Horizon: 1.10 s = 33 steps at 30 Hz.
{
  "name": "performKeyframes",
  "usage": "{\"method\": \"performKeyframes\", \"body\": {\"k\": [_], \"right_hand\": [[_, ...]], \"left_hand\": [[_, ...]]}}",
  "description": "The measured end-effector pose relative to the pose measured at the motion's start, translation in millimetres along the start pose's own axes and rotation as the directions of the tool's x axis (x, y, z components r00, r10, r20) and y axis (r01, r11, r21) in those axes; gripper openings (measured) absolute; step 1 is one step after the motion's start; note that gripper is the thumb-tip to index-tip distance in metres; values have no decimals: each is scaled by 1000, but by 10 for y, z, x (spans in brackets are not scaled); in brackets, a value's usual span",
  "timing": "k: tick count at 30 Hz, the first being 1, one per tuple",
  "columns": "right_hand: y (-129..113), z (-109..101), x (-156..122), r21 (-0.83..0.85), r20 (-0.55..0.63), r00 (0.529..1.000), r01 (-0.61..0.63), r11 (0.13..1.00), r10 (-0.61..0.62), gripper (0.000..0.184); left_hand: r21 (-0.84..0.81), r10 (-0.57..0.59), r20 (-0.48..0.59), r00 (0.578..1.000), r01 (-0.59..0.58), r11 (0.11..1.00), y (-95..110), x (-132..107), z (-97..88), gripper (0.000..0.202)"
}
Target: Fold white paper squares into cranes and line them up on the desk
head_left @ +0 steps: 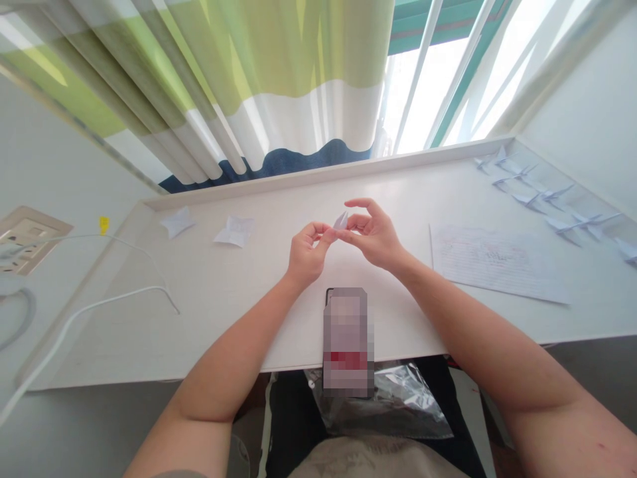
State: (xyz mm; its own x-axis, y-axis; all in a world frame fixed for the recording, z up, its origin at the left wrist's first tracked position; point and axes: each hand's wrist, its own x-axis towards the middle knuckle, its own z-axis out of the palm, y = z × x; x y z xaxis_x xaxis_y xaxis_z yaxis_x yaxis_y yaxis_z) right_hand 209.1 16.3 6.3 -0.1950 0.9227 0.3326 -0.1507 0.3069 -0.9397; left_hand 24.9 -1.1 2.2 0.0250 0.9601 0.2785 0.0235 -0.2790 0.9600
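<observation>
Mid-fold, probably: pinching the little paper piece point(341, 220) in left grip point(304, 255) and right grip point(375, 238), both closed on it, over the counter point(223, 285). Needs steady, crisp creasing next.

the curtain point(279, 99) runs in wavy bands of lime green, white and navy blue. the window frame point(423, 23) is teal. the desk point(239, 285) is plain white, and so are the cable point(89, 309) and the little folded paper point(341, 220). the paper cranes point(535, 197) look pale bluish white. the sheet point(492, 262) is white with faint lines of writing. the small tag point(103, 224) is yellow.
</observation>
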Motion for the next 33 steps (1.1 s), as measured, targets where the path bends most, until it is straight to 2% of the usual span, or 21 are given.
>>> {"method": "performKeyframes", "body": {"k": [2,7,11,16,18,22,25,33], "right_hand": [[20,9,7,22,-18,999,-27,999,27,73],[58,18,23,27,-39,998,-51,998,52,51],[32,10,34,25,-76,994,-72,997,74,52],[4,0,37,49,-74,994,-74,996,78,54],[3,0,30,31,-60,995,-74,997,75,54],[-1,7,17,-9,-14,998,-65,998,65,51],[-11,2,24,12,-22,999,-41,999,41,49],[-4,-48,63,47,-68,997,-19,999,22,45]], "left_hand": [[-52,-35,-27,999,33,998,-3,10,20,39],[-73,-46,-30,998,44,996,29,30,-4,32],[-81,-45,-8,999,44,996,10,26,-35,29],[-148,-31,35,999,36,988,-29,27,-27,44],[-172,-35,46,998,42,984,-22,37,-26,44],[-211,-94,-2,996,92,973,-7,67,-41,40],[-246,-159,-11,987,152,957,-6,81,-52,40],[-284,-206,34,978,208,936,4,77,-54,52]]}}
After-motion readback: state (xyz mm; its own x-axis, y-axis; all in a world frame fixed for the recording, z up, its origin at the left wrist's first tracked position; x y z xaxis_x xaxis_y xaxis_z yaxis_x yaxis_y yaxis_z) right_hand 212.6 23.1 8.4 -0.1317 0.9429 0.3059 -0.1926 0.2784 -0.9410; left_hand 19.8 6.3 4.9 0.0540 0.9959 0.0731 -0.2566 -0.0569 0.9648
